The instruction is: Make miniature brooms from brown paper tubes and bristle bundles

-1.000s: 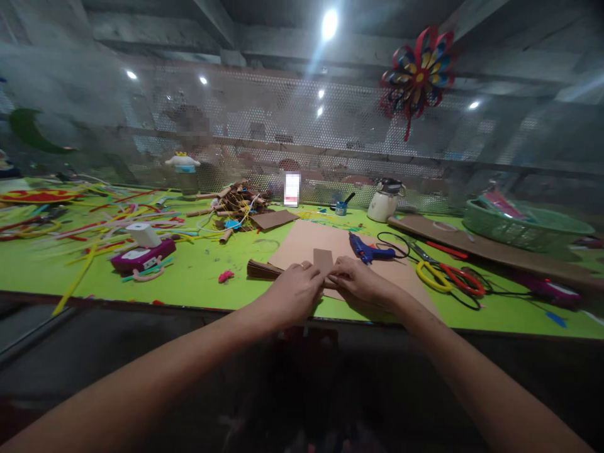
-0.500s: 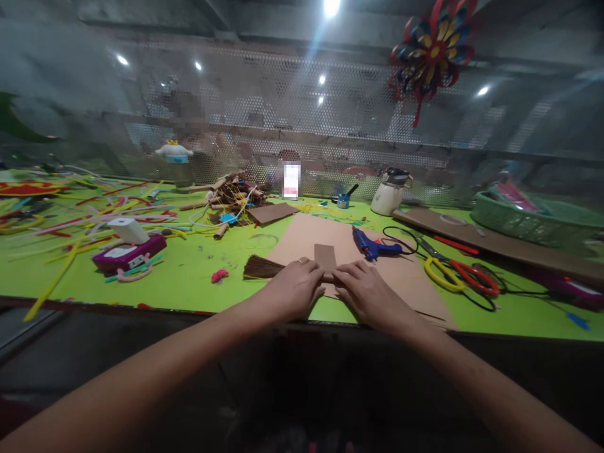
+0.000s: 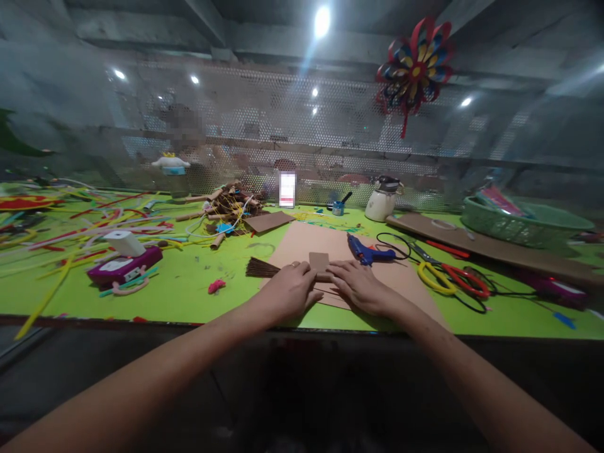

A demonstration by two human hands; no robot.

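A small brown paper strip (image 3: 319,260) lies in front of me, its near end curled into a roll. My left hand (image 3: 289,289) presses the roll's left end, fingers bent over it and thumb on the near side. On the right end, the fingers of my right hand (image 3: 359,286) hold it down. A fringed bundle of thin brown paper strips (image 3: 262,268) rests just left of my left hand, partly hidden by it. Beneath both hands is a large tan paper sheet (image 3: 297,238). A blue glue gun (image 3: 370,253) lies on that sheet, beyond my right hand.
Scissors with yellow and red handles (image 3: 436,280) lie right, near a long brown board (image 3: 495,245) and a green basket (image 3: 523,223). A white jug (image 3: 380,204) stands behind. Left are a purple power strip (image 3: 125,267), pipe cleaners (image 3: 106,217) and paper scraps (image 3: 233,204).
The flat part of the brown strip has become shorter as both hands rolled it away from me. Less of the fringed bundle shows. My view has tilted up slightly.
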